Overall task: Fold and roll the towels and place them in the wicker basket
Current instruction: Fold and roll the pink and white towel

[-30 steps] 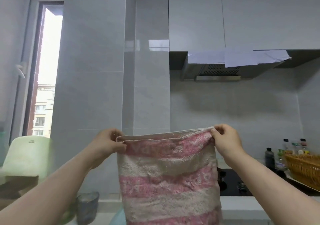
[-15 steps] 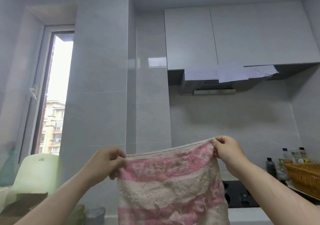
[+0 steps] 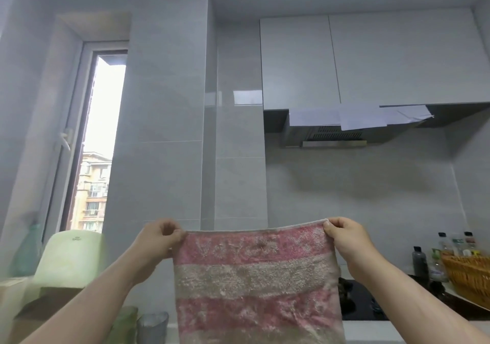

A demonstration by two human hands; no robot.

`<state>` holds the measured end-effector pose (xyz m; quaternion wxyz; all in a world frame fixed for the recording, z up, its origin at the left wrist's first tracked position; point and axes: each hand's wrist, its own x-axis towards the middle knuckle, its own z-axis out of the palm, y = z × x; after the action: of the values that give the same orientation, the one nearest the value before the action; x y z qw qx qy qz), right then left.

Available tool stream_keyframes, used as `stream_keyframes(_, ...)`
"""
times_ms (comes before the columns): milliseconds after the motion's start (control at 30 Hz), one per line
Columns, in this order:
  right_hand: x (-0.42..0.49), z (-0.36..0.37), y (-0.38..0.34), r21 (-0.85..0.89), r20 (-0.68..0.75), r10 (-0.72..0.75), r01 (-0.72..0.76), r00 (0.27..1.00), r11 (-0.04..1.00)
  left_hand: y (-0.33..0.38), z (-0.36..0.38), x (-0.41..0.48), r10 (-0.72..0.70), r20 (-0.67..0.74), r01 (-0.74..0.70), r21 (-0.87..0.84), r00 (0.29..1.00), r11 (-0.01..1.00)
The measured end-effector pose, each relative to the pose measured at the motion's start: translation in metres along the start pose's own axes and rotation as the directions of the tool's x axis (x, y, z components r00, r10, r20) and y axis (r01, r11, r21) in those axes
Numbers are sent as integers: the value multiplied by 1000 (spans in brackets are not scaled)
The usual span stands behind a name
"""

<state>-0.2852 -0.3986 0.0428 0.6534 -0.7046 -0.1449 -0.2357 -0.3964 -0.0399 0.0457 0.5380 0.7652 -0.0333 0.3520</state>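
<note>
Pink-and-beige striped terry, the towel (image 3: 257,285) hangs flat in the air in front of us, above the worktop (image 3: 371,330). Our left hand (image 3: 159,237) and right hand (image 3: 344,235) each pinch a top corner, each grip closed tight on the hem stretched level between them. We judge this the spreading-out step, before any fold. Next we should bring the corners together evenly, then roll. The wicker basket (image 3: 469,274) sits well off to the right, beside the bottles (image 3: 420,261).
</note>
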Motion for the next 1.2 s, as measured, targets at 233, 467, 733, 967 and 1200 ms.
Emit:
stream_keyframes(233,1,8,14,-42,25,1,0,1000,999,-8,3,16,0,-170,3,23,985,1000)
stream_keyframes(467,16,32,55,-202,13,-53,54,999,978,-51,19,36,81,-230,-18,265,970,964)
stream_keyframes(733,20,63,142,-285,40,64,-50,997,957,-154,58,47,100,-187,-5,448,977,894)
stream_keyframes(967,36,81,223,-378,-9,171,-162,985,912,-232,100,51,319,37,-209,825,947,526)
stream_keyframes(1200,54,103,280,-475,-4,251,-222,968,851,-287,147,53,-37,-312,194,490,949,850)
